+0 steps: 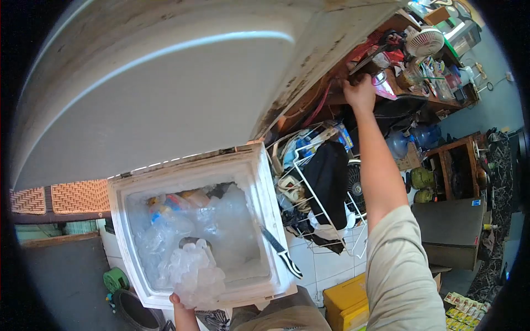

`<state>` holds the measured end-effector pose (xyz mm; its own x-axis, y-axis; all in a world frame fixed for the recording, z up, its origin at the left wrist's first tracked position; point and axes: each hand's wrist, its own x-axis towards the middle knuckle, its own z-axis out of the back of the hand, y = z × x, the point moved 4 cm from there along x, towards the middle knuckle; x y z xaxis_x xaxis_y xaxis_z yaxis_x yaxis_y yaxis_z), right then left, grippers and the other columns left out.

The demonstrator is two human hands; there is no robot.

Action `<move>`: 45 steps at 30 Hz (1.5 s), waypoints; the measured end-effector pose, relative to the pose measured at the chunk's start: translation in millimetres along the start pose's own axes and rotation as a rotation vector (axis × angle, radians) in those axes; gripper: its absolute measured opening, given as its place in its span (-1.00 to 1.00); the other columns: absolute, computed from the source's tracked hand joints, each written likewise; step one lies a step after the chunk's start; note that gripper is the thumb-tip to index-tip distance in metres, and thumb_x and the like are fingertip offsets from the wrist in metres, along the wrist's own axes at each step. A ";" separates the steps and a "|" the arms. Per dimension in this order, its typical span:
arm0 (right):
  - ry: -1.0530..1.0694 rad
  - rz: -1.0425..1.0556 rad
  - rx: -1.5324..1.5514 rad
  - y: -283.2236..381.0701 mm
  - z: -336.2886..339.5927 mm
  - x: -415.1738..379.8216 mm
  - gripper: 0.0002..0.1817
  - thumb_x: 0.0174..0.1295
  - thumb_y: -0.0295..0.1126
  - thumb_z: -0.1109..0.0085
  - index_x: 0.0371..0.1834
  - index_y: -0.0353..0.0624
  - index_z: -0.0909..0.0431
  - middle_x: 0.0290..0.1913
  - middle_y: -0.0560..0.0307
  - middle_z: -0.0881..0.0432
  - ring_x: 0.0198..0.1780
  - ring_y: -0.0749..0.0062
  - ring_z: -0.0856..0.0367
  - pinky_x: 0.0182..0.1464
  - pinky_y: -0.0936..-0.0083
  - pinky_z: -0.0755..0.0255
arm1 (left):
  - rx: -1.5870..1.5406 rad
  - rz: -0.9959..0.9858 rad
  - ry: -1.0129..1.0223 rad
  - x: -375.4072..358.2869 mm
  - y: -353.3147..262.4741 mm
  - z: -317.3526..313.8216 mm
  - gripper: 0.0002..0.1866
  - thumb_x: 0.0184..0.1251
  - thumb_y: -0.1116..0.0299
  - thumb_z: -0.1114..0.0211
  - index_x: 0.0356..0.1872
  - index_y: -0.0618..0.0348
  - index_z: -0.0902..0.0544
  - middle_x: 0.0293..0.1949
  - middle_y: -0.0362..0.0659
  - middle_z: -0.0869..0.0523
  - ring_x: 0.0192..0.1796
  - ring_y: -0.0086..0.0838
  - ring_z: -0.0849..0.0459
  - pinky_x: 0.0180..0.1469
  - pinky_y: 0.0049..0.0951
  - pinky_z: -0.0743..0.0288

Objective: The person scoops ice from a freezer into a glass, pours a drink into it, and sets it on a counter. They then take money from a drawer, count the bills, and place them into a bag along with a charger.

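Note:
My left hand (181,306) is at the near edge of an open chest freezer (279,243), mostly hidden, its thumb against a clear plastic bag of ice (193,273). The bag bulges with rounded ice pieces and lies over the freezer's front rim. My right hand (361,94) stretches far to the upper right, at the edge of a cluttered wooden shelf (395,83). Its fingers are curled, and what they grip is hidden. Beside them is a pink and white packet (384,87). On the freezer's right rim rests a knife (281,252) with a black and white handle.
The raised freezer lid (165,94) fills the upper left. Frosty bags (165,226) lie inside the freezer. To its right stands a white wire rack (301,171) with dark cloth. A yellow box (346,298) sits on the tiled floor. A small fan (425,42) stands on the shelf.

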<state>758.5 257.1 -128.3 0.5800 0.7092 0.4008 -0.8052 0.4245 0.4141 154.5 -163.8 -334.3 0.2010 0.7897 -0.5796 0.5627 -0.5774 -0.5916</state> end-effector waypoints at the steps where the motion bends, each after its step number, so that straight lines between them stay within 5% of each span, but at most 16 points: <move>1: 0.146 -0.051 0.143 -13.8 -3.0 0.5 -0.52 0.06 -0.24 -0.34 0.03 -0.25 -0.52 -0.08 -0.18 -0.65 -0.02 -0.07 -0.65 0.01 0.11 -0.53 | -0.004 0.003 -0.031 -9.7 3.3 2.7 0.18 -0.12 -0.51 -0.27 0.45 0.09 -0.18 0.34 0.00 -0.39 0.32 -0.04 -0.42 0.19 0.12 -0.46; 5: 0.564 -0.534 1.184 -17.6 39.7 -71.3 -0.65 0.35 -0.44 -0.07 0.12 -0.42 -0.49 0.12 -0.03 -0.53 0.10 0.36 -0.53 0.18 0.41 -0.54 | -0.019 -0.026 -0.260 -31.7 -20.1 -25.5 0.18 -0.12 -0.52 -0.26 0.44 0.09 -0.18 0.33 0.00 -0.40 0.31 -0.03 -0.43 0.18 0.13 -0.47; 7: 0.706 -0.558 1.429 -15.5 78.5 -127.7 -0.62 0.37 -0.43 -0.05 0.19 -0.40 -0.43 0.13 -0.03 -0.52 0.09 0.36 -0.54 0.21 0.47 -0.50 | 0.109 0.136 -0.561 -30.3 3.3 4.3 -0.24 0.15 -0.39 -0.12 0.36 -0.38 -0.28 0.39 -0.29 -0.29 0.28 -0.13 -0.42 -0.06 0.38 -0.42; 8: 0.697 -0.688 1.678 -11.2 100.6 -165.6 -0.59 0.35 -0.45 -0.03 0.23 -0.40 -0.38 0.10 -0.06 -0.53 0.06 0.33 -0.55 0.14 0.52 -0.53 | 0.097 0.115 -0.580 -14.4 26.2 44.0 -0.24 0.15 -0.39 -0.12 0.36 -0.38 -0.28 0.39 -0.29 -0.29 0.28 -0.13 -0.42 -0.06 0.38 -0.42; 9: 0.804 -0.649 1.834 -16.2 115.0 -204.2 -0.59 0.31 -0.48 -0.04 0.20 -0.41 -0.37 0.06 -0.11 -0.54 -0.01 0.32 -0.57 0.03 0.57 -0.56 | -0.052 0.089 -0.241 7.5 59.0 81.8 -0.33 0.19 -0.31 -0.14 0.33 -0.46 -0.30 0.38 -0.35 -0.28 0.27 -0.14 -0.43 -0.09 0.41 -0.39; 11: 0.863 -0.853 1.781 18.0 142.9 -276.3 -0.59 0.21 -0.46 -0.12 0.13 -0.35 -0.39 -0.01 -0.07 -0.54 -0.24 0.38 -0.56 -0.27 0.65 -0.55 | -0.201 0.056 0.094 15.7 59.8 76.5 -0.41 0.23 -0.23 -0.15 0.31 -0.54 -0.33 0.38 -0.41 -0.27 0.25 -0.14 -0.43 -0.12 0.43 -0.37; 14: 1.223 -1.107 1.571 62.7 146.5 -370.4 -0.74 0.28 -0.42 -0.14 0.03 -0.16 -0.47 -0.34 0.21 -0.46 -0.59 0.74 -0.22 -0.69 0.84 -0.01 | -0.263 0.192 -0.317 19.6 10.4 28.4 -0.40 0.24 -0.08 -0.20 0.32 -0.30 -0.36 0.34 -0.29 -0.37 0.23 -0.17 -0.48 0.00 0.32 -0.42; 16: 1.609 -1.258 1.626 87.7 132.4 -425.8 -0.75 0.31 -0.43 -0.14 0.04 -0.14 -0.46 -0.35 0.26 -0.44 -0.58 0.75 -0.23 -0.71 0.81 0.02 | -0.147 0.123 0.122 21.6 -29.6 -20.4 -0.31 0.21 -0.02 -0.24 0.34 0.01 -0.34 0.25 -0.14 -0.50 0.20 -0.16 -0.54 0.17 0.06 -0.45; 18: 1.805 -1.113 1.430 106.1 120.1 -466.0 -0.79 0.35 -0.49 -0.08 0.03 -0.16 -0.45 -0.33 0.25 -0.47 -0.58 0.70 -0.25 -0.66 0.77 -0.06 | -0.141 0.179 0.138 19.3 -52.2 -36.9 -0.29 0.19 0.01 -0.24 0.33 0.15 -0.34 0.20 -0.08 -0.55 0.19 -0.16 -0.56 0.21 -0.06 -0.45; 22: 1.634 -1.285 1.419 139.9 105.7 -512.5 -0.86 0.38 -0.48 -0.08 -0.05 -0.20 -0.44 -0.37 0.27 -0.53 -0.51 0.60 -0.45 -0.49 0.70 -0.28 | -0.282 0.229 0.163 11.8 -66.6 -57.5 -0.30 0.17 0.12 -0.21 0.31 0.28 -0.33 0.17 -0.01 -0.57 0.20 -0.19 -0.57 0.24 -0.18 -0.44; 30: 1.513 -0.809 1.141 136.9 86.8 -549.5 -0.67 0.13 -0.65 -0.34 -0.41 -0.13 -0.30 -0.31 0.16 -0.55 -0.52 0.57 -0.59 -0.51 0.57 -0.49 | -0.216 0.321 0.017 -4.3 -45.6 -34.2 -0.33 0.16 0.11 -0.19 0.30 0.21 -0.36 0.16 0.01 -0.57 0.17 -0.18 -0.58 0.23 -0.18 -0.45; 33: 1.482 -0.651 1.136 136.9 89.7 -538.3 -0.69 0.19 -0.60 -0.31 -0.40 -0.13 -0.28 -0.26 0.13 -0.54 -0.47 0.57 -0.63 -0.51 0.57 -0.52 | -0.253 0.297 -0.010 -4.7 -39.8 -25.2 -0.35 0.16 0.06 -0.18 0.26 0.20 -0.41 0.12 0.00 -0.60 0.16 -0.18 -0.59 0.20 -0.18 -0.47; 36: 1.661 -0.863 1.088 121.9 94.0 -538.5 -0.83 0.31 -0.44 -0.23 -0.25 -0.15 -0.39 -0.25 0.12 -0.52 -0.47 0.61 -0.57 -0.50 0.64 -0.45 | -0.301 0.271 -0.093 -11.9 -57.1 -29.4 -0.30 0.11 0.02 -0.20 0.26 0.19 -0.40 0.12 0.00 -0.60 0.14 -0.14 -0.60 0.16 -0.13 -0.51; 38: 1.804 -1.326 1.269 118.3 101.5 -543.3 -0.68 0.40 -0.17 -0.12 0.05 -0.14 -0.42 -0.25 0.11 -0.51 -0.42 0.62 -0.52 -0.41 0.68 -0.41 | -0.304 0.256 -0.180 -10.8 -72.8 -28.2 -0.25 0.07 -0.01 -0.22 0.29 0.18 -0.37 0.13 0.00 -0.59 0.12 -0.11 -0.62 0.13 -0.08 -0.53; 39: 1.785 -1.310 1.312 118.9 109.4 -541.0 -0.60 0.48 -0.13 0.08 0.23 -0.13 -0.37 -0.30 0.16 -0.49 -0.40 0.58 -0.41 -0.35 0.67 -0.32 | -0.306 0.220 -0.146 -10.5 -80.2 -24.9 -0.31 0.11 0.01 -0.21 0.25 0.18 -0.41 0.11 -0.02 -0.61 0.11 -0.13 -0.63 0.13 -0.12 -0.53; 45: 1.675 -1.080 1.568 109.6 103.4 -526.2 -0.69 0.46 -0.22 0.02 0.12 -0.15 -0.41 -0.18 0.09 -0.56 -0.15 0.43 -0.50 -0.09 0.52 -0.33 | -0.139 0.257 -0.113 5.6 -92.3 -17.3 -0.36 0.13 0.06 -0.25 0.23 0.15 -0.43 0.09 -0.02 -0.61 0.09 -0.17 -0.63 0.12 -0.16 -0.53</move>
<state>377.8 -127.8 -209.3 -0.5824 0.6058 -0.5420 0.5743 0.7785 0.2531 117.5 -102.5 -273.2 0.2653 0.5890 -0.7634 0.6106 -0.7154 -0.3397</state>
